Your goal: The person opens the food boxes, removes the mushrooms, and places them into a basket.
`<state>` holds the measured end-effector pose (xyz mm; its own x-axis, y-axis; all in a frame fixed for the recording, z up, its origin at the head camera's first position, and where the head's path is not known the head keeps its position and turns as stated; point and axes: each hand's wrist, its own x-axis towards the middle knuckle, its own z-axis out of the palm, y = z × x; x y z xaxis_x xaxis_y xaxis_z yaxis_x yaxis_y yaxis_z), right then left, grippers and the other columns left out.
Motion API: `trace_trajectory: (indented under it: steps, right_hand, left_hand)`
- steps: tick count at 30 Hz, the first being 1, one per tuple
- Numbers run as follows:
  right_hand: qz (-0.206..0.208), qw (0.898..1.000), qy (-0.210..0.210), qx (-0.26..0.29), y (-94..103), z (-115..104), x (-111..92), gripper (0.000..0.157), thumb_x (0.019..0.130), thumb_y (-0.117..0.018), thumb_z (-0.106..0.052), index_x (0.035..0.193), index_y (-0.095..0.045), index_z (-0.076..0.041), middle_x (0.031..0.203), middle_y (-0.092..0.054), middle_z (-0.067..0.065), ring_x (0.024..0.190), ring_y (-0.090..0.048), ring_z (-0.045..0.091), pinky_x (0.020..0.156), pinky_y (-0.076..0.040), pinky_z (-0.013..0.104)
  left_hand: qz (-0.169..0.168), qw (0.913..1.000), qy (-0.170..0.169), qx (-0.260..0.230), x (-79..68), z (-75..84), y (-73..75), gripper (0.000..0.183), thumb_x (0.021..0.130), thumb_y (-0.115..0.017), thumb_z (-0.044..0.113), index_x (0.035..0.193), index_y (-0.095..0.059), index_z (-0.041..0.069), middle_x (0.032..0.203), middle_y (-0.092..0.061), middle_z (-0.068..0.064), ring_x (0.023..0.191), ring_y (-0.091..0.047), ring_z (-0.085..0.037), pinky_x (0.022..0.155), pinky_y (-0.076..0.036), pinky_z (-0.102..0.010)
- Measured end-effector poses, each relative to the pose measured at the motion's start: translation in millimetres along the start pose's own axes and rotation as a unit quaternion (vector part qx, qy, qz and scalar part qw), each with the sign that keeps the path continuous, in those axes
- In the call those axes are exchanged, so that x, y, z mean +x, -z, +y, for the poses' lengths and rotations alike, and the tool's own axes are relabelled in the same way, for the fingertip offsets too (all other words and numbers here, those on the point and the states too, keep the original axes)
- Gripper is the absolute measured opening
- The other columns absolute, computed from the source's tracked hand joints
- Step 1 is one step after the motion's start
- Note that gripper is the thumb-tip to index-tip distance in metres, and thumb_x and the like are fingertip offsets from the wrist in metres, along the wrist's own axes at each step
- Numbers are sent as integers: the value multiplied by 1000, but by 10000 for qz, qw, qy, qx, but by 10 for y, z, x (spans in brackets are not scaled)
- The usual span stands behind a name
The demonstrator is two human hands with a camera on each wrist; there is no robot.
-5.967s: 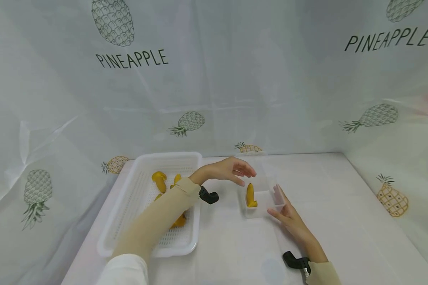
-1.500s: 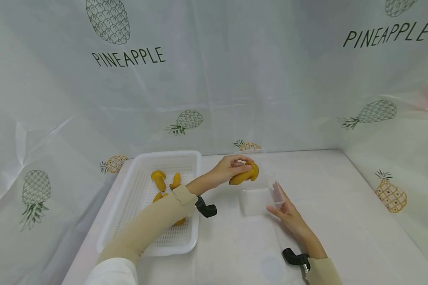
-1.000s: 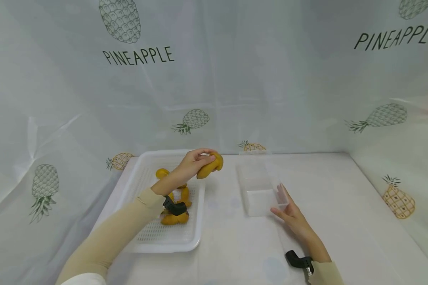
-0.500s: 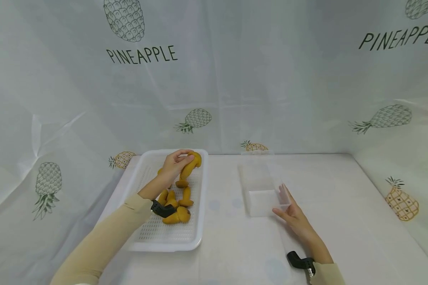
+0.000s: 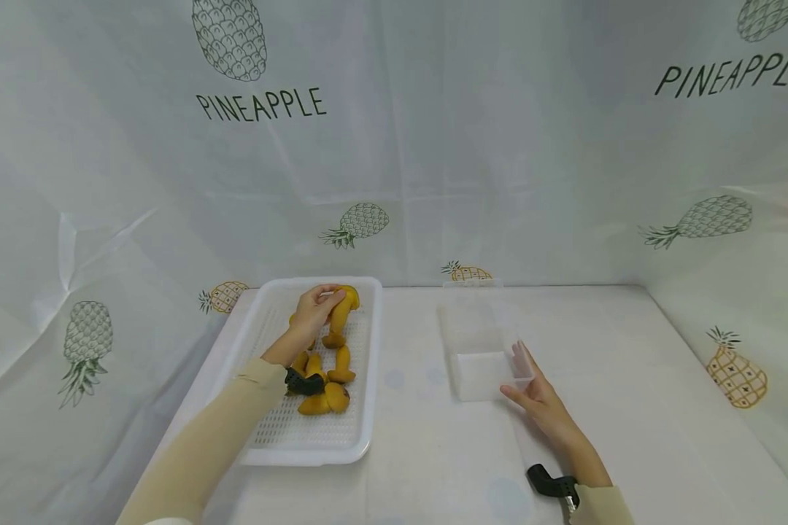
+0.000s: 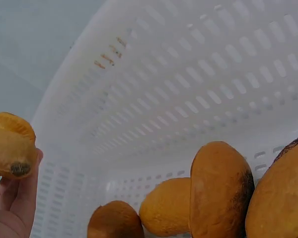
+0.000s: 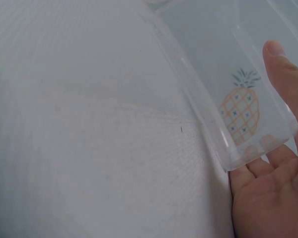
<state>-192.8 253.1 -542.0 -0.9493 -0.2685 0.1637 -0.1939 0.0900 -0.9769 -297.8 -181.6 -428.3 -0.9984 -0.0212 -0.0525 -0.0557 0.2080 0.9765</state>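
In the head view my left hand [image 5: 314,313] pinches a yellow mushroom [image 5: 341,310] by its upper part, over the back of a white plastic basket [image 5: 368,408]. In the left wrist view that mushroom [image 6: 12,144] sits at the fingertips of my left hand [image 6: 12,208], near the basket's wall [image 6: 154,74]. Several more mushrooms [image 5: 325,399] lie in the basket below, partly covered by the hand and wrist. At the right, my right hand [image 5: 541,401] holds a corner of a clear plastic box [image 5: 476,375], thumb in front and fingers along its side.
A white cloth-covered table [image 5: 427,467] lies under the basket and box, with a gap between the two. Behind rises a hanging sheet [image 5: 433,146] printed with pineapples. Each wrist wears a black camera mount [image 5: 545,481].
My left hand has taken the mushroom out of the clear box, carried it left, and lowered it slightly over the basket. My right hand has stayed at the box, which now holds nothing.
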Motion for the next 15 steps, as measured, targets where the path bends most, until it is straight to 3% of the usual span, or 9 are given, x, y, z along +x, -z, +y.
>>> trace_trajectory:
  steps: [4,8,12,15]
  right_hand:
    - [-37,10000,38,11,-8,2,21,92,96,-63,2,161,0,-12,164,2,24,147,5,45,102,-27,5]
    - [-45,10000,52,41,-16,6,23,92,96,-63,2,161,0,-13,163,3,25,147,6,46,102,-27,4]
    - [-52,10000,28,31,-14,12,23,92,96,-63,1,161,0,-13,164,2,24,147,5,45,102,-27,4]
    - [-48,10000,13,9,-10,17,22,92,96,-63,0,161,0,-13,164,2,23,147,5,44,102,-26,4]
  left_hand:
    - [-9,9994,275,-216,44,-64,19,45,100,-63,31,135,-56,4,98,-66,-2,76,-57,-10,68,-50,-20]
    - [-13,9983,476,-332,90,-111,25,45,99,-65,30,135,-56,5,102,-66,-1,83,-58,-12,76,-51,-22]
    - [-42,9976,578,-384,119,-123,15,43,99,-66,25,135,-56,4,115,-67,-8,93,-63,-15,88,-53,-28]
    - [-136,9968,574,-531,117,-118,6,45,99,-66,19,138,-54,2,125,-63,-19,106,-64,-27,99,-51,-38]
